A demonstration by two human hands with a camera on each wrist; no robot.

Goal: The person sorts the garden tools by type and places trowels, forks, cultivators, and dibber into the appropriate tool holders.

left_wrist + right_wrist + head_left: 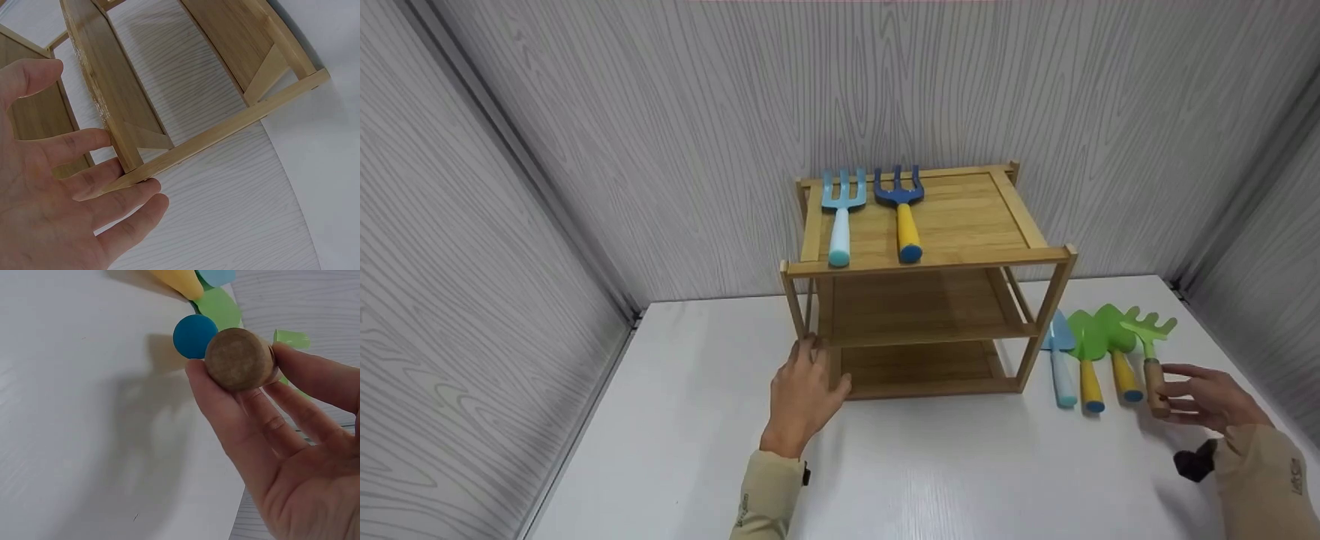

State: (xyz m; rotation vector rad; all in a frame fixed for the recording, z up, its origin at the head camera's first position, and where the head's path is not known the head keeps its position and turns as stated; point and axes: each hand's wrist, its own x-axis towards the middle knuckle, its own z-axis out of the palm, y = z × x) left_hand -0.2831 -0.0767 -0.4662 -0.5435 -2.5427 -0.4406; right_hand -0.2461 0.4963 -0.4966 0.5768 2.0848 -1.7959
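Observation:
My right hand (1219, 399) pinches the wooden handle of a small green garden rake (1152, 328) between thumb and fingers. In the right wrist view the round end of that handle (234, 360) faces the camera. At the front left post of a three-tier wooden shelf (960, 217) is my left hand (802, 394), its fingertips touching the wood and its thumb held apart. On the top tier lie a light blue hand fork (841, 225) and a dark blue hand fork with a yellow handle (907, 225).
Left of the green rake, a light blue trowel (1062, 367), a green trowel (1087, 337) and another green tool with a yellow handle (1123, 367) lie in a row on the white table (945, 465). Grey wood-patterned panels (697, 112) enclose the back and sides.

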